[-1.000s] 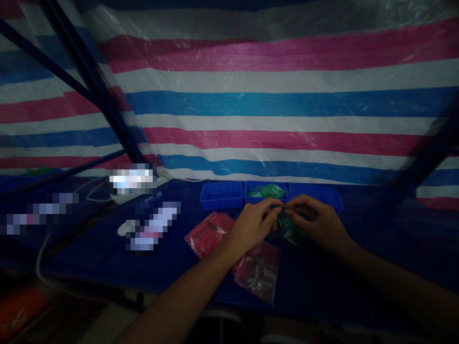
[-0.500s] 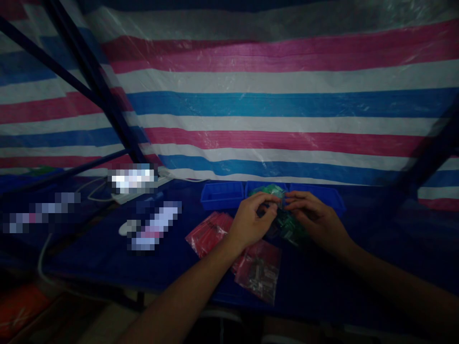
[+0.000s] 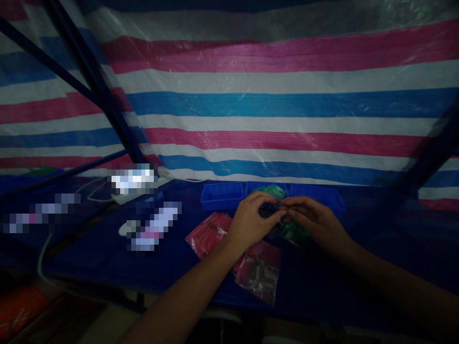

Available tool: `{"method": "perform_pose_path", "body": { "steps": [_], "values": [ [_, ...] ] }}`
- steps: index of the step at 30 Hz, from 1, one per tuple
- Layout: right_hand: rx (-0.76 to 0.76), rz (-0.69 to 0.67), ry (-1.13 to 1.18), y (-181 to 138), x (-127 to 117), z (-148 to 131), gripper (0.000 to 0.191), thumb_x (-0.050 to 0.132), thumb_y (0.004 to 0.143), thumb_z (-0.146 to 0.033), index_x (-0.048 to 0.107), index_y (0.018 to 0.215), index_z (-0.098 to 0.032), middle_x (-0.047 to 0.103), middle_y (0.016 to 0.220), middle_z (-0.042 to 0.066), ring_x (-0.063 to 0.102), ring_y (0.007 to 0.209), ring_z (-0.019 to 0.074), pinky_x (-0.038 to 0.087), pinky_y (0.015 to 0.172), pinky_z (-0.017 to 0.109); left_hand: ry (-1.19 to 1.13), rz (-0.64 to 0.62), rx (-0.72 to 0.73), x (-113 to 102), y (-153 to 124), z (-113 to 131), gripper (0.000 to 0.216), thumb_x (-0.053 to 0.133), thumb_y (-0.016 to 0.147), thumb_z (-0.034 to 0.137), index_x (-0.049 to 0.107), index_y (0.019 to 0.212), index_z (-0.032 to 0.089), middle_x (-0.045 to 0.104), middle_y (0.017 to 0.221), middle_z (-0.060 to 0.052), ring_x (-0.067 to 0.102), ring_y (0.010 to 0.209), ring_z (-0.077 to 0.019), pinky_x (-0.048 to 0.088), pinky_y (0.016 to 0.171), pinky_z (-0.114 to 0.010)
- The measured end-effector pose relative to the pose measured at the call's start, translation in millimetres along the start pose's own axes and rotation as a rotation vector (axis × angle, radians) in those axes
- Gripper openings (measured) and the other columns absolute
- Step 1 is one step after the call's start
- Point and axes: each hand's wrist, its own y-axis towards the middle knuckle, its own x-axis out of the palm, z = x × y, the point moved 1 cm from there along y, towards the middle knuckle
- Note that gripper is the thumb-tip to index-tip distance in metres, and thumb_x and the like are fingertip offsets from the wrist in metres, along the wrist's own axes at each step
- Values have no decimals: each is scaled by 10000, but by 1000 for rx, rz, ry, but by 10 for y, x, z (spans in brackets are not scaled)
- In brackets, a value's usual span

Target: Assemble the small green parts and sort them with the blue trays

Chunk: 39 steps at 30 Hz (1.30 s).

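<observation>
My left hand (image 3: 253, 217) and my right hand (image 3: 317, 220) meet fingertip to fingertip over the table. Both are closed in a pinch, and whatever lies between the fingers is too small and dark to make out. Below my right hand is a pile of shiny green pieces (image 3: 296, 234), partly covered by the fingers. Pink plastic packets (image 3: 211, 231) lie fanned out left of my left wrist. A clear, pinkish plastic bag (image 3: 260, 272) with small greyish items inside rests nearer the table's front, partly behind my left forearm.
Blue trays stand along the back: a left one (image 3: 222, 197), a middle one holding green material (image 3: 274, 191), and a right one (image 3: 333, 198). Further left are a white power strip (image 3: 134, 191), cables and a round white object (image 3: 125, 229). Striped sheeting (image 3: 279, 102) hangs behind the table.
My right hand has moved slightly left and down, so its fingertips now meet those of my left hand. My left fingers have shifted a little. The packets and trays stay in place.
</observation>
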Motion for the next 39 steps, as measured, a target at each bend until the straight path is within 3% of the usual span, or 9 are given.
{"method": "perform_pose_path", "body": {
  "steps": [9,14,17,20,24,28,34,39],
  "values": [
    [-16,-65,-6,-47,83,-40,266,743,931,-413,672,1138,-262,761,1182,75,723,1105,230,567,1003,402,8,-30,70,42,-10,-40,137,784,843,164,732,968,182,739,1076,-64,709,1017,-204,559,943,-356],
    [-48,143,-114,-3,-14,-18,260,748,919,-450,691,1061,-240,767,1028,71,729,845,196,605,808,352,-31,21,45,18,7,-2,82,776,876,215,748,947,185,743,1038,-62,713,995,-197,563,934,-354],
    [-55,220,-113,27,-60,13,334,802,873,-444,680,1125,-261,748,1072,60,726,934,207,602,823,337,-75,22,44,-2,13,25,48,776,878,215,745,899,185,746,982,-53,717,946,-189,571,905,-348],
    [-19,115,-83,29,-34,28,397,834,840,-440,694,1169,-270,748,1180,70,719,1078,241,587,936,372,-79,-5,71,-3,8,18,26,743,903,211,744,913,188,750,990,-57,719,946,-192,575,904,-355],
    [42,14,-49,9,17,13,368,812,850,-481,722,1121,-248,778,1137,80,738,1056,257,582,969,410,17,-35,102,22,-13,-35,139,746,900,238,741,1030,190,739,1130,-89,699,1088,-232,559,997,-404],
    [34,-6,-40,1,24,-4,370,806,857,-489,713,1114,-239,780,1111,81,741,1044,254,581,963,407,105,-81,157,50,-36,-45,293,777,836,154,717,1122,179,713,1228,-103,666,1173,-255,534,1055,-425],
    [-5,-16,-172,2,6,40,358,776,882,-495,713,1132,-246,762,1113,77,727,1038,259,585,928,402,95,-37,215,43,-41,4,169,732,872,150,717,1037,182,738,1113,-70,684,1077,-220,546,1000,-388],
    [-25,-21,-184,-13,20,17,358,766,886,-512,713,1118,-243,762,1120,82,728,1030,253,590,927,398,89,-40,224,34,-44,3,214,763,851,172,714,1059,193,733,1146,-73,673,1106,-231,534,1020,-409]
  ]
}}
